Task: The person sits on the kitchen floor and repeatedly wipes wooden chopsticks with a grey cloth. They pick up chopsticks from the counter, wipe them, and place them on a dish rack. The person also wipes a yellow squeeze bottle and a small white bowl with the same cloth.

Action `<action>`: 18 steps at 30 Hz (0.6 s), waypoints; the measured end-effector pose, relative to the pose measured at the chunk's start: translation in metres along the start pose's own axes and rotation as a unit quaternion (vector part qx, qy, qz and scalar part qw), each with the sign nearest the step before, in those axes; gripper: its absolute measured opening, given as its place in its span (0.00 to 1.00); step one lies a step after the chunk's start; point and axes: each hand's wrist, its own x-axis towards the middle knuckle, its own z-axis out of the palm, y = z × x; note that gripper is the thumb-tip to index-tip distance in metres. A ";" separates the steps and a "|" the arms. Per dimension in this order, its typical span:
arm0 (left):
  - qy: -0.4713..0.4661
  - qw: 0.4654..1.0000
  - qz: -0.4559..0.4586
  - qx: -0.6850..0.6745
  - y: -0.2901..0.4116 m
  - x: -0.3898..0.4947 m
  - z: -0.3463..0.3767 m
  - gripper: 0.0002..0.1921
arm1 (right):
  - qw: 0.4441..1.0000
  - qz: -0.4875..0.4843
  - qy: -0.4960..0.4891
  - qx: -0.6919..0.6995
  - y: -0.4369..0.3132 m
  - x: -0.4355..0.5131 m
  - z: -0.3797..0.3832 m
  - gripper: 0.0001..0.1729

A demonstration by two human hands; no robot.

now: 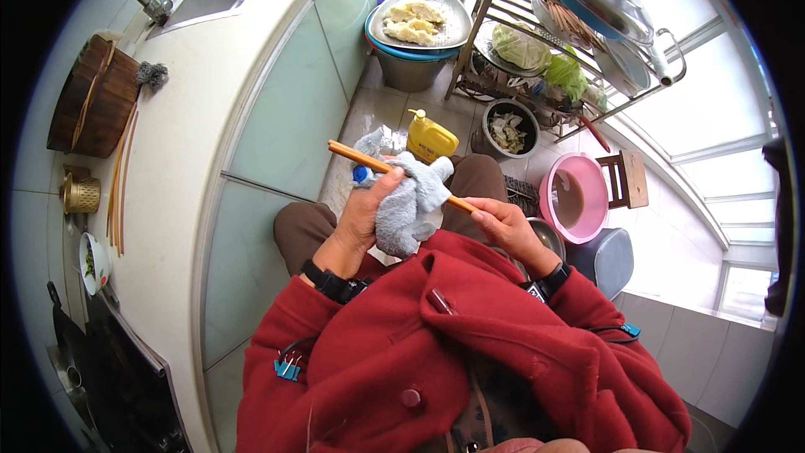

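Note:
My left hand (368, 207) grips a grey-blue plush cloth (402, 226) folded around a pair of wooden chopsticks (358, 156). My thumb presses on the sticks, and their upper ends stick out past the cloth to the left. The thumb and fingers of my right hand (506, 226) pinch the other end of the chopsticks, to the right of the cloth. Their middle stretch is hidden inside the folds. Beside my left hand a small blue round piece (360, 173) shows against the cloth. Just beyond, a yellow pump bottle (431, 138) stands on the tiled floor.
On the left counter (170, 157) are a wooden bucket (94, 97), several long sticks (121, 182) and a bowl (94, 264). Ahead, a perforated tray (453, 12) tops a bucket; a metal rack (478, 19) is right of it. A pink basin (596, 201) holds murky water near a wooden stool (629, 179).

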 end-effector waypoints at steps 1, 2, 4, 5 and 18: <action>-0.001 1.000 -0.004 0.020 -0.001 0.002 0.000 0.16 | 0.999 -0.037 -0.001 -0.032 0.002 0.003 -0.001 0.19; -0.005 0.999 -0.007 0.037 -0.003 0.005 0.000 0.17 | 0.997 -0.051 0.002 -0.059 0.002 0.005 -0.005 0.18; -0.010 0.999 -0.003 0.039 -0.006 0.009 -0.002 0.19 | 0.993 -0.066 0.012 -0.100 0.001 0.009 -0.014 0.18; 0.001 1.000 0.003 0.012 -0.006 0.011 -0.004 0.19 | 0.991 -0.068 0.018 -0.114 -0.001 0.010 -0.021 0.18; 0.085 0.987 0.063 -0.122 0.010 0.037 -0.083 0.21 | 0.950 0.057 0.295 -0.086 -0.018 0.029 -0.172 0.18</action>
